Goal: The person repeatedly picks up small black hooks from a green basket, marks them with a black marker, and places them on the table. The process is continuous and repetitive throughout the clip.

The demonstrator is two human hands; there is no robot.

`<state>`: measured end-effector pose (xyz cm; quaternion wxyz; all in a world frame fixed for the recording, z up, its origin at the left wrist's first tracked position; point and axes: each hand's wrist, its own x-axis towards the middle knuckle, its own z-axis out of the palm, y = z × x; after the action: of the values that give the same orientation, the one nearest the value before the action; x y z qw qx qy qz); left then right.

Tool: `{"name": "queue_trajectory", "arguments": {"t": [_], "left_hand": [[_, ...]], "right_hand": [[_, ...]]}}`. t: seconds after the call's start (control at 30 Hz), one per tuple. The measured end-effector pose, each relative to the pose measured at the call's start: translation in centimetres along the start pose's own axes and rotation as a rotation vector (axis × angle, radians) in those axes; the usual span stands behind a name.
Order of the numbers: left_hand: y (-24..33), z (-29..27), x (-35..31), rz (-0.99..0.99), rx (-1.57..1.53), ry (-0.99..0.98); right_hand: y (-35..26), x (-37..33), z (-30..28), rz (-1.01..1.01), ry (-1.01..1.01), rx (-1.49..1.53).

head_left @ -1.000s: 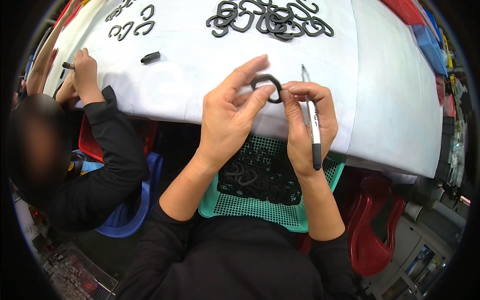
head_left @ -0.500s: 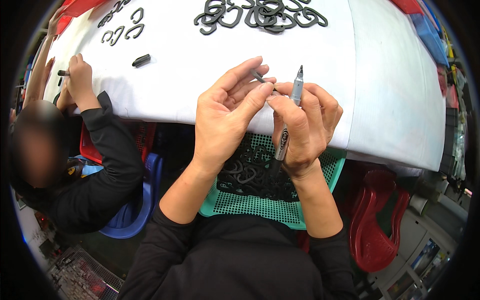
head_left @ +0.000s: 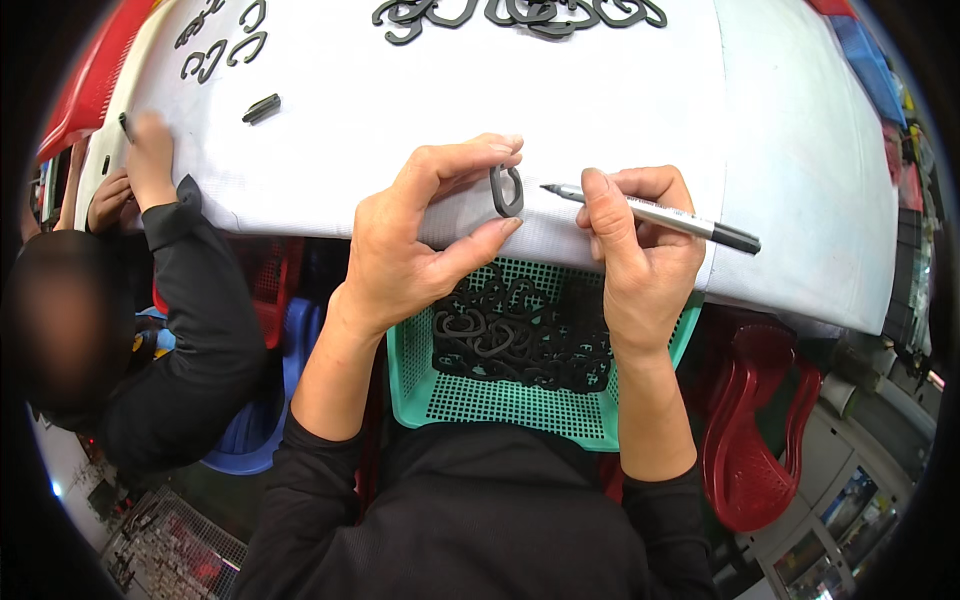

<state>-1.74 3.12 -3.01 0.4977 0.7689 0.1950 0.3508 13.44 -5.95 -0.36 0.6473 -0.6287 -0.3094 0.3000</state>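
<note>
At far left, a red bin point(head_left: 90, 85) with slotted plastic sides stands near a co-worker's hand point(head_left: 150, 162), blurred, with a dark stick point(head_left: 125, 126) jutting from it. Dark curved pieces point(head_left: 208, 62), open like hooks, and a black cap point(head_left: 262, 108) lie on the white, finely textured cloth point(head_left: 620, 100). The left hand point(head_left: 415, 220) pinches a loop point(head_left: 499, 192) upright between thumb and fingertips, above the cloth's near edge; it is dark grey, matt and seen nearly edge-on, so whether it fully closes cannot be told. Beyond lies a heap point(head_left: 550, 18) of similar pieces; below, a green mesh basket point(head_left: 480, 408) holds more. The right hand point(head_left: 645, 250) grips a pen point(head_left: 660, 215) between thumb and fingers: silver barrel, black end, print too small to read, its bare dark tip towards the loop but apart from it. Farther right is a glossy red chair point(head_left: 750, 430).
</note>
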Motion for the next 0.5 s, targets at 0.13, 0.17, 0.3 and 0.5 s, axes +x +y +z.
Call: {"name": "queue_trajectory", "arguments": {"t": [0.13, 0.17, 0.3, 0.5], "left_hand": [[-0.2, 0.0, -0.1, -0.019, -0.017, 0.0], [-0.1, 0.0, -0.1, -0.021, -0.02, 0.005], [0.0, 0.1, 0.1, -0.025, -0.029, 0.017], [-0.1, 0.0, 0.0, -0.02, -0.021, 0.021]], "right_hand": [[-0.2, 0.4, 0.8, -0.08, 0.022, -0.096], [-0.2, 0.6, 1.0, -0.082, 0.02, -0.114], [0.5, 1.0, 1.4, -0.08, 0.028, -0.127], [0.7, 1.0, 1.4, -0.084, 0.009, -0.172]]}}
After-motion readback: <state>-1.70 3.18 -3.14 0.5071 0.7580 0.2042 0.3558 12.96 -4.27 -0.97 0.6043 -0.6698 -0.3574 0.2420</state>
